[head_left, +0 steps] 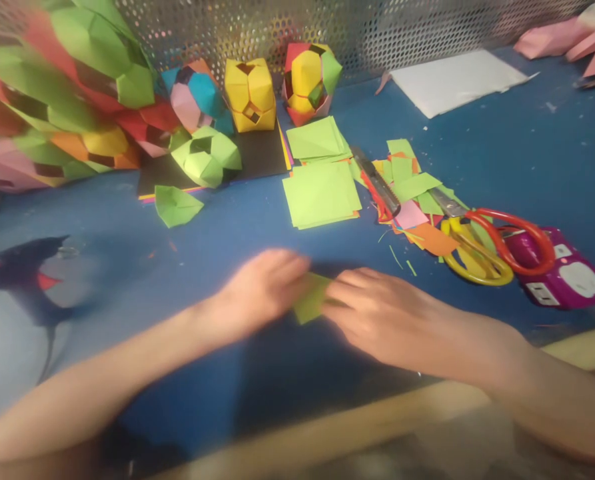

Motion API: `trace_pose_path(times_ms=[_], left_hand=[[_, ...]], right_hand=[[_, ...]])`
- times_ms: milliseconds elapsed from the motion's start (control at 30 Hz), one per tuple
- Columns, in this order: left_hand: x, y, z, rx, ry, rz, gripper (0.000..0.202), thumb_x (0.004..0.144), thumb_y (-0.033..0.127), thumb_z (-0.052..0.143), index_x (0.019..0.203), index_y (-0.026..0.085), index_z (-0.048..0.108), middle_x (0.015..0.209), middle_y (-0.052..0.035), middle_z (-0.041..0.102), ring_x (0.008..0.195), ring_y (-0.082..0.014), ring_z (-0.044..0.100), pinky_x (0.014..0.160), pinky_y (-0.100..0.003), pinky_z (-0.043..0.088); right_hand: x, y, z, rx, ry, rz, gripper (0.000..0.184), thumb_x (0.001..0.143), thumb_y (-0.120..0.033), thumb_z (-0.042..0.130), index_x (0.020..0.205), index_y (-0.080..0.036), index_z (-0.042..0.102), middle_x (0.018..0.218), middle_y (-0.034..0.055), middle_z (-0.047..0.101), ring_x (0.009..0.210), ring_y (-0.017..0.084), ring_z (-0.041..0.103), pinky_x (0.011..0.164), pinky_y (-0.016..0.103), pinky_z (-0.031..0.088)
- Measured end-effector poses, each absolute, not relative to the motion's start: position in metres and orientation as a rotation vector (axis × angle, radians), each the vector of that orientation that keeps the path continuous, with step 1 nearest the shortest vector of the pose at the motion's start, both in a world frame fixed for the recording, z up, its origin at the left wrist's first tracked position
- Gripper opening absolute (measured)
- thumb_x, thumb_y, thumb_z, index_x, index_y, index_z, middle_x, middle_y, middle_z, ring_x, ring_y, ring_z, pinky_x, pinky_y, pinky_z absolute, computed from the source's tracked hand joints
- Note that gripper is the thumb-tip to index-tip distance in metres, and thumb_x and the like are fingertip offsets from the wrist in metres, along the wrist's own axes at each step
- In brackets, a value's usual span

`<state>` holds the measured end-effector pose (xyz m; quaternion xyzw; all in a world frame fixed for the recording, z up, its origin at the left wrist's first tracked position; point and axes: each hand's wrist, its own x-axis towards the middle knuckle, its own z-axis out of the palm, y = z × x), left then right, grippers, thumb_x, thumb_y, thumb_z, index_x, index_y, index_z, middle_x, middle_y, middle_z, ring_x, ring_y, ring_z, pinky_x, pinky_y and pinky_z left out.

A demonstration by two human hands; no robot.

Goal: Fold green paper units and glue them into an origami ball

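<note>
My left hand [264, 287] and my right hand [377, 313] meet over the blue mat [217, 220] near its front edge. Between them sits a small green paper piece [311, 300], pinched from both sides. Both hands are blurred, with fingers curled onto the paper. A stack of green paper squares [321, 195] lies just beyond the hands, and a second green stack [316, 139] lies behind it.
Folded paper balls stand at the back: a yellow one [250, 93], a multicoloured one [310, 80], a green one [206, 157]. A big folded paper heap [52, 100] fills the left. Scissors [482, 247], a utility knife [377, 183], paper scraps and a purple punch [567, 273] lie right. White sheet [457, 80] far right.
</note>
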<state>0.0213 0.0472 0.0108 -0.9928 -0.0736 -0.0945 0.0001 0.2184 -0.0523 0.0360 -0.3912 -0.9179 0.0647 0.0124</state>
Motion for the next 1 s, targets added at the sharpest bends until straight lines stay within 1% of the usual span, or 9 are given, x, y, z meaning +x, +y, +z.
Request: trace_pose_path(times_ms=[133,233,333,467,533,633,800,900,1000], left_hand=[[0.023,0.029,0.009,-3.025,-0.056,-0.291,0.016,0.086,0.007,0.045,0.077,0.013,0.056,0.077,-0.0069,0.061,0.071,-0.0182,0.056,0.062,-0.030,0.045],[0.023,0.021,0.007,-2.989,-0.190,-0.286,0.008,0.085,0.011,0.049,0.085,0.011,0.057,0.083,-0.0103,0.062,0.074,-0.0204,0.059,0.059,-0.030,0.047],[0.023,0.014,0.006,-2.935,-0.256,-0.298,0.016,0.086,0.019,0.050,0.097,0.008,0.056,0.092,-0.0132,0.063,0.083,-0.0227,0.060,0.061,-0.030,0.049],[0.024,0.005,0.008,-2.809,-0.271,-0.230,0.026,0.087,0.030,0.050,0.094,0.006,0.058,0.095,-0.0174,0.064,0.091,-0.0265,0.059,0.071,-0.034,0.050],[0.023,0.004,0.011,-2.760,-0.319,-0.183,0.035,0.085,0.039,0.052,0.090,0.005,0.060,0.091,-0.0184,0.064,0.085,-0.0271,0.060,0.069,-0.036,0.049],[0.022,0.008,0.015,-2.739,-0.423,-0.156,0.046,0.081,0.052,0.053,0.084,0.007,0.062,0.082,-0.0169,0.063,0.072,-0.0253,0.059,0.060,-0.035,0.049],[0.021,0.026,0.017,-2.861,-0.527,-0.212,0.058,0.078,0.066,0.044,0.074,0.011,0.063,0.065,-0.0106,0.058,0.060,-0.0227,0.056,0.049,-0.034,0.045],[0.020,0.033,0.013,-2.934,-0.527,-0.400,0.066,0.076,0.069,0.045,0.093,0.008,0.064,0.089,-0.0196,0.065,0.085,-0.0324,0.061,0.069,-0.046,0.051],[0.020,0.034,0.008,-3.086,-0.431,-0.495,0.072,0.074,0.069,0.048,0.111,0.008,0.059,0.120,-0.0248,0.057,0.113,-0.0375,0.053,0.092,-0.055,0.043]], right_hand=[[0.215,-0.056,0.030,-1.252,-2.809,0.038,0.016,0.082,-0.011,0.048,0.085,-0.018,0.063,0.098,0.0095,0.063,0.095,0.023,0.055,0.085,0.037,0.043],[0.214,-0.058,0.023,-1.323,-2.718,-0.096,0.025,0.084,-0.013,0.046,0.104,-0.015,0.061,0.117,0.0119,0.060,0.108,0.023,0.053,0.091,0.035,0.044],[0.220,-0.066,0.020,-1.339,-2.719,-0.170,0.030,0.084,-0.012,0.045,0.110,-0.014,0.060,0.115,0.0111,0.061,0.108,0.024,0.054,0.092,0.038,0.044],[0.234,-0.085,0.028,-1.333,-2.783,-0.313,0.036,0.081,-0.010,0.044,0.114,-0.011,0.059,0.121,0.0142,0.058,0.115,0.029,0.049,0.104,0.049,0.031],[0.238,-0.092,0.033,-1.353,-2.795,-0.332,0.034,0.078,-0.007,0.044,0.105,-0.013,0.063,0.113,0.0142,0.062,0.108,0.029,0.053,0.105,0.051,0.028],[0.240,-0.091,0.037,-1.422,-2.812,-0.288,0.026,0.073,-0.002,0.045,0.081,-0.018,0.064,0.081,0.0087,0.065,0.086,0.025,0.058,0.100,0.049,0.031],[0.239,-0.068,0.044,-1.469,-2.768,-0.090,0.024,0.074,-0.002,0.048,0.059,-0.021,0.051,0.054,-0.0007,0.051,0.055,0.016,0.049,0.070,0.036,0.037],[0.237,-0.057,0.052,-1.487,-2.577,-0.103,0.031,0.084,-0.012,0.048,0.053,-0.020,0.047,0.047,-0.0022,0.048,0.047,0.013,0.044,0.057,0.032,0.031],[0.235,-0.051,0.055,-1.523,-2.392,-0.172,0.035,0.089,-0.018,0.046,0.053,-0.019,0.049,0.047,-0.0016,0.050,0.048,0.013,0.047,0.056,0.030,0.032]])
